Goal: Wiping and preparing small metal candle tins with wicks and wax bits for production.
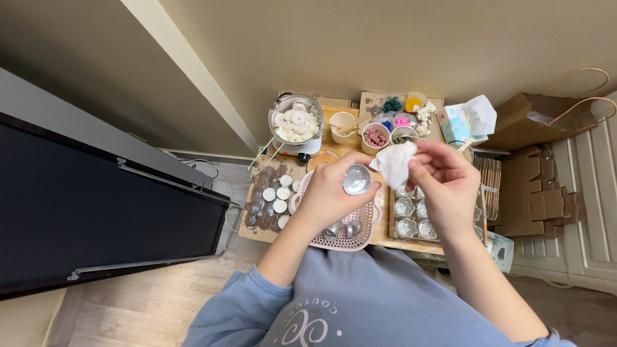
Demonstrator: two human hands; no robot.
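Note:
My left hand (330,193) holds a small shiny metal cup (356,179) over a pink perforated basket (344,241). My right hand (446,183) pinches a crumpled white tissue (394,163) just to the right of the cup, close to its rim. More metal cups lie in the basket under my left hand. Both hands hover above a low wooden table (384,234).
A metal pot (295,121) of white wax pieces stands at the back left. Small cups (375,137) with coloured bits, a tray of clear glass holders (407,217), white discs (277,196) on a board, a tissue box (457,122) and cardboard boxes (536,193) surround the table. A dark panel (96,205) stands left.

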